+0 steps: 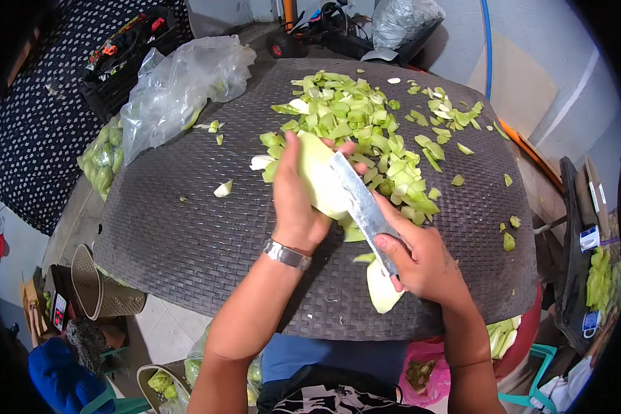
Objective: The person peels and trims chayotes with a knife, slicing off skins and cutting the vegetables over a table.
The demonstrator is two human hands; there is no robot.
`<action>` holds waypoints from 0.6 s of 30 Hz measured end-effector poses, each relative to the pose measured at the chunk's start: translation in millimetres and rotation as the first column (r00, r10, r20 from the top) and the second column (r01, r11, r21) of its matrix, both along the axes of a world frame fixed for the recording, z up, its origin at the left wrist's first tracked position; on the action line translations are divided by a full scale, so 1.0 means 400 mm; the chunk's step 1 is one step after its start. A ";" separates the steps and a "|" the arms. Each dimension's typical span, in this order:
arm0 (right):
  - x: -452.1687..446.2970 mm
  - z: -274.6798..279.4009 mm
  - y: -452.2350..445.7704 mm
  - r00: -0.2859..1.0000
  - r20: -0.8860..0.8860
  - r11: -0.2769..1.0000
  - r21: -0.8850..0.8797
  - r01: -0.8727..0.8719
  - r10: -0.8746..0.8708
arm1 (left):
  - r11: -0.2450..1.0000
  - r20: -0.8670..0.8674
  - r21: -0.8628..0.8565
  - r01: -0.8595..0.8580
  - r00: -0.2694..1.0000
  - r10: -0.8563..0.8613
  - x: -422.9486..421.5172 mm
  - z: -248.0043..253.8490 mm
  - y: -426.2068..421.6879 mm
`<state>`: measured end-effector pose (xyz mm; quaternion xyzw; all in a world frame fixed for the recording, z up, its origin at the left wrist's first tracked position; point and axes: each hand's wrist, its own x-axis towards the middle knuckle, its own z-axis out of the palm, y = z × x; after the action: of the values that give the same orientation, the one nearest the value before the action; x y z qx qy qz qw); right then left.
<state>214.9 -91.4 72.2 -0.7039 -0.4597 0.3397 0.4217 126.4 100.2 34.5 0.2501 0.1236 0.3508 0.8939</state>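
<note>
My left hand (295, 196) is wrapped around a large pale green vegetable (314, 169), mostly peeled and smooth; I cannot tell its exact kind. In my right hand (421, 257) is a knife (361, 200) with a wide flat blade, its handle largely hidden by my fingers. The blade lies against the right side of the vegetable. Below the knife, another pale peeled piece (383, 288) rests on the dark woven tabletop (186, 238). Beyond my hands spreads a heap of green peelings (345, 107).
A clear plastic bag (186, 86) lies at the table's back left, above a bag of green produce (103, 157). Scattered peelings (452, 114) cover the right back. Beside the table stand a beige basket (86, 276) and a pink bag (421, 372).
</note>
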 end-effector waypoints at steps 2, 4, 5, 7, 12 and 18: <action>-0.002 0.002 0.002 1.000 -0.027 1.000 -0.016 0.007 -0.007 | 1.000 -0.021 -0.005 0.017 1.000 -0.018 0.000 0.000 -0.005; -0.003 0.002 -0.001 0.998 -0.068 1.000 -0.018 -0.006 0.005 | 1.000 -0.051 -0.018 -0.017 0.999 0.016 0.000 0.004 -0.011; -0.006 -0.005 0.000 0.995 -0.099 1.000 -0.007 -0.021 0.020 | 0.999 -0.048 0.003 -0.041 0.998 0.041 -0.002 0.004 -0.007; -0.016 -0.002 -0.001 0.995 -0.090 0.999 -0.007 -0.052 0.051 | 0.998 -0.047 0.019 -0.060 0.997 0.061 -0.012 0.007 0.017; -0.008 -0.040 0.009 0.957 -0.281 0.997 0.056 -0.061 0.074 | 1.000 -0.088 0.015 0.002 0.996 -0.001 -0.007 0.008 0.004; 0.014 -0.014 0.015 0.799 -0.596 0.994 -0.009 -0.105 0.078 | 0.989 -0.238 0.136 -0.056 0.967 0.087 0.014 -0.031 0.026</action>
<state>220.4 -85.5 66.6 -0.5476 -0.3307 0.5725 0.5128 131.9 110.4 22.1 0.3433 0.2183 0.3567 0.8410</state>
